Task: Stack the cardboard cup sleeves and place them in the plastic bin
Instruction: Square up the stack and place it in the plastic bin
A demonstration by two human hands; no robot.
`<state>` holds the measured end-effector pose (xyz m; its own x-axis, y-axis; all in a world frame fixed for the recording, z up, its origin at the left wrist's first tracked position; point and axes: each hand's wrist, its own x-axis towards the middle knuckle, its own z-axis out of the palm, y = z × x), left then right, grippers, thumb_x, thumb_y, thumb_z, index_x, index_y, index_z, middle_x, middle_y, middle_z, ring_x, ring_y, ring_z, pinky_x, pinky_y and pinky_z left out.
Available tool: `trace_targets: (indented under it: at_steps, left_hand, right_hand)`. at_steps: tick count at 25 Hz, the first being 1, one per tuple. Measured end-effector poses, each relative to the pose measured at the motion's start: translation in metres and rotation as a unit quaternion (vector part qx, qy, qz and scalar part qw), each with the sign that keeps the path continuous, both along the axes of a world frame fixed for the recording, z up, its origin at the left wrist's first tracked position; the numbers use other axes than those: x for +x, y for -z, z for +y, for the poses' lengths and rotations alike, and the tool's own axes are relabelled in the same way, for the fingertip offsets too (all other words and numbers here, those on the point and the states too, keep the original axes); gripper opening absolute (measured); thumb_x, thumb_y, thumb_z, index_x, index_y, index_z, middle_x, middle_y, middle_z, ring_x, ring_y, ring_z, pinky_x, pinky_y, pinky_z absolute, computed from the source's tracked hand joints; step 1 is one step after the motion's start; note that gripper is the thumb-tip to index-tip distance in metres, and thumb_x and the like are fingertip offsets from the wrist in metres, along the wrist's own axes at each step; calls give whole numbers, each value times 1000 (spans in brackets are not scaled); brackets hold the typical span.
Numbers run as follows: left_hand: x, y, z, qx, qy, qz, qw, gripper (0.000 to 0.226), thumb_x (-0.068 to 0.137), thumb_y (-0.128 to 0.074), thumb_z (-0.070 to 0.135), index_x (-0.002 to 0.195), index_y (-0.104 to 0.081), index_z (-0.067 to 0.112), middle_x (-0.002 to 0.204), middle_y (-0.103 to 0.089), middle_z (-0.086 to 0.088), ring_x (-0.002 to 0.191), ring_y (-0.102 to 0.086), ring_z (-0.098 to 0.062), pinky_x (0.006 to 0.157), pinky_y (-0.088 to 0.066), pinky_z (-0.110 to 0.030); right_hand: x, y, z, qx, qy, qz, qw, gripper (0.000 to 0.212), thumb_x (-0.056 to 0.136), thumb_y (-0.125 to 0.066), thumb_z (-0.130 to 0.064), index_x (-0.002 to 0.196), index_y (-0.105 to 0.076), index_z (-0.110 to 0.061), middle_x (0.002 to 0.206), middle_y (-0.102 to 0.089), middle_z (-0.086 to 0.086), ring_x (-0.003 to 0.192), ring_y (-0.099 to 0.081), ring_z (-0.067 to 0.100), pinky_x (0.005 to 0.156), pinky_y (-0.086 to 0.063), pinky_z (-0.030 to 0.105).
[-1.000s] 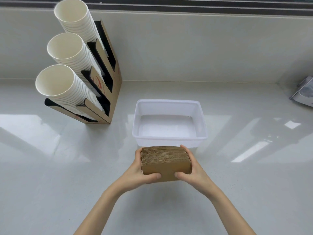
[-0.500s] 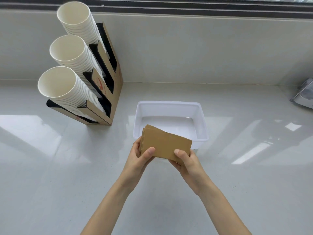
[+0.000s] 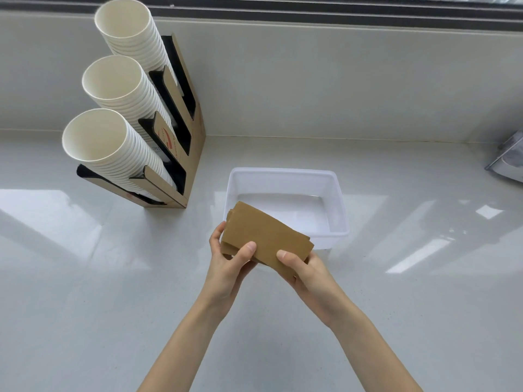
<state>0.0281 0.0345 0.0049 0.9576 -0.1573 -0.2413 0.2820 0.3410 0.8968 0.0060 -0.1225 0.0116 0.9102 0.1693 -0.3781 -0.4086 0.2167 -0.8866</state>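
Observation:
A stack of brown cardboard cup sleeves (image 3: 263,234) is held flat side up, tilted, over the near left corner of the white plastic bin (image 3: 336,199). My left hand (image 3: 230,261) grips its left end with the thumb on top. My right hand (image 3: 302,267) grips its near right corner, thumb on top as well. The bin stands on the pale counter, and its inside shows nothing but the white floor. The stack covers part of the bin's near rim.
A cardboard cup dispenser (image 3: 181,154) with three slanted rows of white paper cups (image 3: 113,154) stands to the left of the bin. A wall runs along the back. A grey object (image 3: 509,159) sits at the right edge of the counter.
Both hands lifted the sleeve stack off the counter, turned it flat side up and carried it forward over the bin's near left corner.

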Motion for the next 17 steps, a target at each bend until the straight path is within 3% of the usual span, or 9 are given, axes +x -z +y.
trace_targets:
  at_steps: [4, 7, 10, 14, 17]
  left_hand:
    - [14, -5, 11, 16, 18, 1, 1000, 88, 53, -71, 36, 128, -29, 22, 119, -56, -6, 107, -59, -19, 83, -56, -28]
    - [22, -9, 18, 43, 58, -6, 997, 85, 51, -69, 40, 125, -32, 21, 122, -53, -7, 106, -60, -17, 80, -56, -27]
    - [25, -15, 16, 72, 97, -14, 993, 72, 49, -67, 43, 113, -37, 30, 113, -55, 3, 95, -62, -4, 72, -56, -20]
    - [25, -19, 12, 99, 126, -16, 987, 65, 49, -66, 45, 107, -40, 36, 116, -53, 3, 105, -57, -10, 68, -54, -16]
    - [26, -20, 15, 119, 150, -12, 981, 59, 51, -65, 47, 105, -43, 39, 117, -54, 3, 107, -58, -11, 68, -53, -15]
  right_hand:
    - [9, -10, -18, -46, -24, 19, 998, 87, 61, -68, -51, 135, -37, -17, 130, -57, -1, 121, -54, 10, 110, -37, 30]
    - [21, -24, -28, -145, -38, 2, 989, 88, 64, -62, -65, 138, -31, -27, 130, -53, -13, 126, -46, 7, 116, -27, 37]
    - [35, -40, -24, -184, -93, -10, 978, 84, 68, -60, -61, 139, -29, -28, 122, -56, -17, 121, -49, 5, 112, -31, 34]
    - [39, -42, -13, -169, -125, 3, 978, 68, 70, -66, -47, 130, -44, -24, 117, -63, -2, 107, -63, 13, 94, -49, 31]
    - [38, -35, -12, -143, -118, 26, 982, 66, 67, -66, -43, 126, -49, -19, 117, -65, 5, 103, -65, 17, 89, -51, 32]
